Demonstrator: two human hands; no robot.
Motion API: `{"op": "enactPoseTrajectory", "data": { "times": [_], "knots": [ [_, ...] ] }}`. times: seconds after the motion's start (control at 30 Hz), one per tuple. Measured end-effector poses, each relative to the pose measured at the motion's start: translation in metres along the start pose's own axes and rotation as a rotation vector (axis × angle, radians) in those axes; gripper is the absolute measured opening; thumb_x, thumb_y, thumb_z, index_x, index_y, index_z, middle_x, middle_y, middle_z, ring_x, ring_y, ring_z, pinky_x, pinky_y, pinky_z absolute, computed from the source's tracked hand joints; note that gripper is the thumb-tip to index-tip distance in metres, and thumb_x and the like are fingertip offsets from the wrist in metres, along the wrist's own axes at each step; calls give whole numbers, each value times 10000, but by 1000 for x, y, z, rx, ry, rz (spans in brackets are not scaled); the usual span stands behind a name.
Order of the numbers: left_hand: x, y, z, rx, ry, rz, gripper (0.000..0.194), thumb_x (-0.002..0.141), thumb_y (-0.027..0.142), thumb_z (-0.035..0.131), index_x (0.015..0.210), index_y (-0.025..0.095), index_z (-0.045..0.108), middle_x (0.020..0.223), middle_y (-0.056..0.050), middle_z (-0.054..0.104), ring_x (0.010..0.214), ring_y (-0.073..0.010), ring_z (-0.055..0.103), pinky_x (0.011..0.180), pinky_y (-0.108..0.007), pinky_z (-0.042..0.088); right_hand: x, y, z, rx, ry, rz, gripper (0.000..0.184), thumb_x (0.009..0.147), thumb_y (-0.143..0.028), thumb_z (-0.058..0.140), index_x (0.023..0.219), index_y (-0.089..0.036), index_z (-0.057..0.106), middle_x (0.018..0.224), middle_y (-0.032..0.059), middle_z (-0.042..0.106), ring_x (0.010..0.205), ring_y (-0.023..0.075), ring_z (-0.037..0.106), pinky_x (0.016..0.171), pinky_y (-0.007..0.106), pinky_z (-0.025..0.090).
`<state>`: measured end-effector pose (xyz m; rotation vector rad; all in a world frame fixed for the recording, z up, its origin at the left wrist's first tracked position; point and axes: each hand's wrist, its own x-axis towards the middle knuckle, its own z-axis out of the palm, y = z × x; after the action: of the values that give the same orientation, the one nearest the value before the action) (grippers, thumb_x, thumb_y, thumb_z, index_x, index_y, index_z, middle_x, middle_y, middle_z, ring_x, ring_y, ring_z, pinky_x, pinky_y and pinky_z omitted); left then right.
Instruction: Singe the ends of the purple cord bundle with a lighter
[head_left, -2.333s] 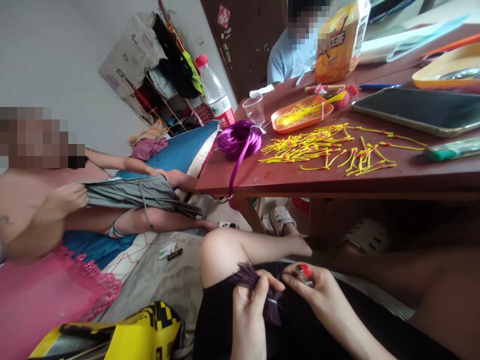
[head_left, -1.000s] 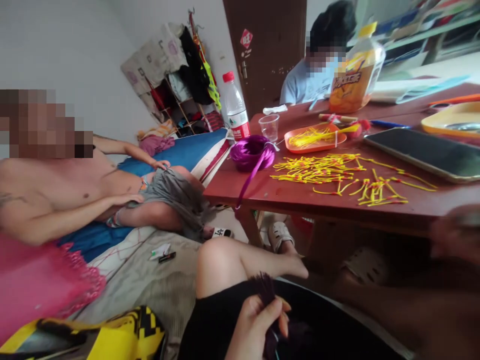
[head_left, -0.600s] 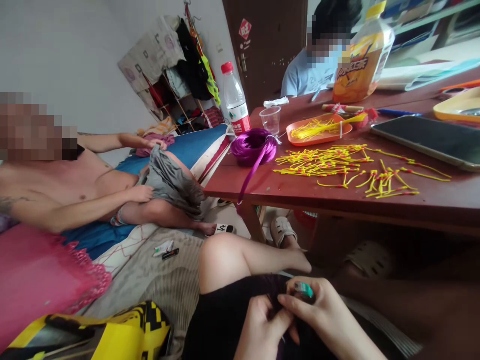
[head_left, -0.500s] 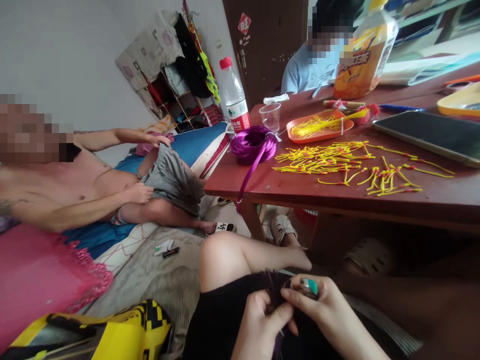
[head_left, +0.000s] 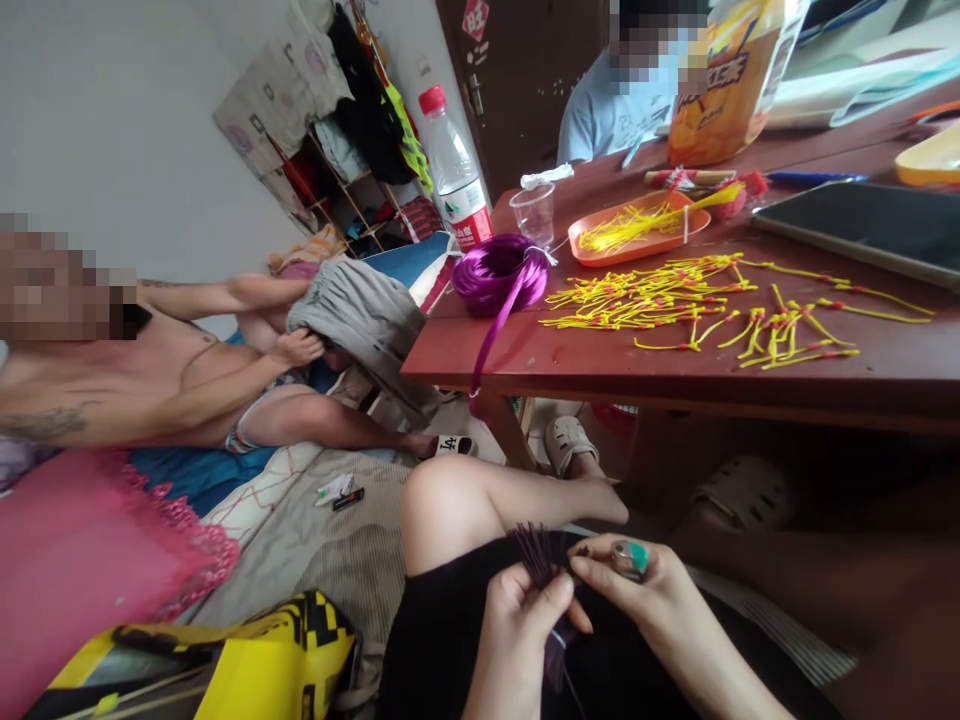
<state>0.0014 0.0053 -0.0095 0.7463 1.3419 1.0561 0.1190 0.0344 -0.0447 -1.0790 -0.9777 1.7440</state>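
Note:
My left hand (head_left: 525,610) is closed around a bundle of dark purple cords (head_left: 536,555). Their cut ends fan out above the fist, and a pale tie rings the bundle below it. Close beside, my right hand (head_left: 637,590) pinches thumb and forefinger together at the edge of the cords; a dark tip shows there, too small to make out. Tucked in its curled fingers is a small silver and green object (head_left: 630,560) that looks like a lighter. Both hands are over my black-clad lap (head_left: 442,620).
A dark red table (head_left: 480,350) ahead holds a purple cord coil (head_left: 499,275), knotted yellow cords (head_left: 652,295), an orange tray (head_left: 592,255), a plastic cup (head_left: 534,215), bottles and a tablet-like device (head_left: 870,225). One person sits at left with grey cloth (head_left: 367,310); another sits behind the table.
My right fingertips have drawn slightly away from the bundle, and its cord ends show more clearly. The person at left has shifted the grey cloth. The view has tilted a little.

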Motion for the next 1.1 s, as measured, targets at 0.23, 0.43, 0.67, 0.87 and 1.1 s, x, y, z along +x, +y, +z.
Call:
{"op": "enactPoseTrajectory", "data": {
  "times": [0.23,0.43,0.67,0.87,1.1],
  "knots": [
    [0,-1,-1,-11,-10,-29,227,636,300,706,695,85,662,480,-16,564,475,-94,472,514,-198,315,-3,-7,5,57,-10,22,321,610,-462,675,590,-155,585,425,-9,534,455,136,483,510,247,394],
    [3,-7,-3,-18,36,-23,262,621,335,711,670,84,657,458,-24,572,462,-96,476,501,-193,308,-4,-10,6,86,-8,1,286,620,-422,682,580,-155,586,406,-12,545,446,119,470,503,223,391],
    [2,-8,-2,-16,52,-2,237,654,331,684,632,104,620,474,-18,572,478,-94,466,509,-196,314,-2,-10,7,80,29,4,295,583,-433,704,590,-149,620,418,-15,538,464,120,471,516,220,411],
    [-1,-3,0,-23,66,14,197,671,290,676,635,105,618,491,-11,573,509,-104,488,559,-211,342,-3,-12,8,102,29,0,283,592,-420,704,587,-148,627,432,-20,541,454,106,462,502,208,403],
    [0,-6,0,-13,105,28,215,679,292,668,582,114,594,493,-6,572,513,-98,476,558,-209,339,-4,-12,8,84,37,-1,295,598,-432,698,533,-158,610,438,-10,550,467,116,463,508,220,402]
  ]
}}
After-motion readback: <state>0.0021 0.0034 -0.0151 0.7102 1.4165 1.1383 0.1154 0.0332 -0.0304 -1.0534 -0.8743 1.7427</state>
